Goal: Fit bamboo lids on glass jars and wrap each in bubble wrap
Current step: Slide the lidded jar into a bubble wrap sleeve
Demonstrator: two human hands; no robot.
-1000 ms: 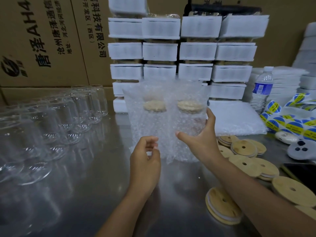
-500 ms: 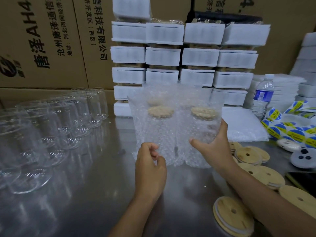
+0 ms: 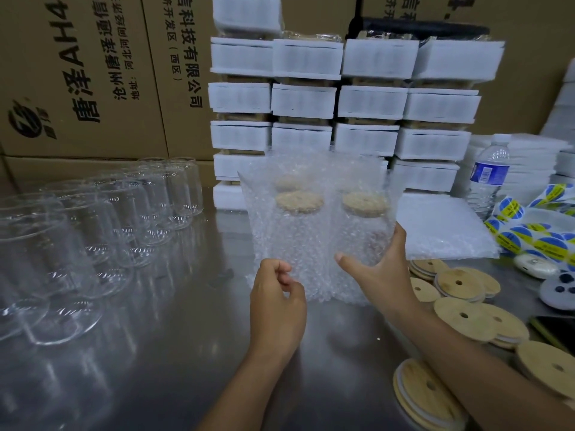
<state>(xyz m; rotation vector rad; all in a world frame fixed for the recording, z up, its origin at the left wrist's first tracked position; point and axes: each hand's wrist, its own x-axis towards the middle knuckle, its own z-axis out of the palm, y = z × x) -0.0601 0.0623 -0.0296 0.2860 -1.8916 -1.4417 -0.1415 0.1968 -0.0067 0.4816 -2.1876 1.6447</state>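
Observation:
Two glass jars with bamboo lids stand side by side on the steel table (image 3: 174, 353), both inside bubble wrap. My right hand (image 3: 376, 272) grips the right wrapped jar (image 3: 361, 234), thumb across its front and fingers round its right side. The left wrapped jar (image 3: 289, 244) stands touching it. My left hand (image 3: 277, 297) is curled in front of the wrap's lower left edge; whether it pinches the wrap is unclear. Loose bamboo lids (image 3: 460, 284) lie scattered to the right. Several empty glass jars (image 3: 93, 231) stand in rows at the left.
A wall of white foam-wrapped packs (image 3: 342, 98) rises behind the jars, with cartons (image 3: 93, 73) behind that. At the right lie a pile of bubble-wrap bags (image 3: 441, 231), a water bottle (image 3: 490, 175), yellow-blue stickers (image 3: 529, 237) and a phone (image 3: 557, 331).
My right hand has slid a little lower on the right wrapped jar. My left hand stays curled at the wrap's lower edge. The view has shifted slightly.

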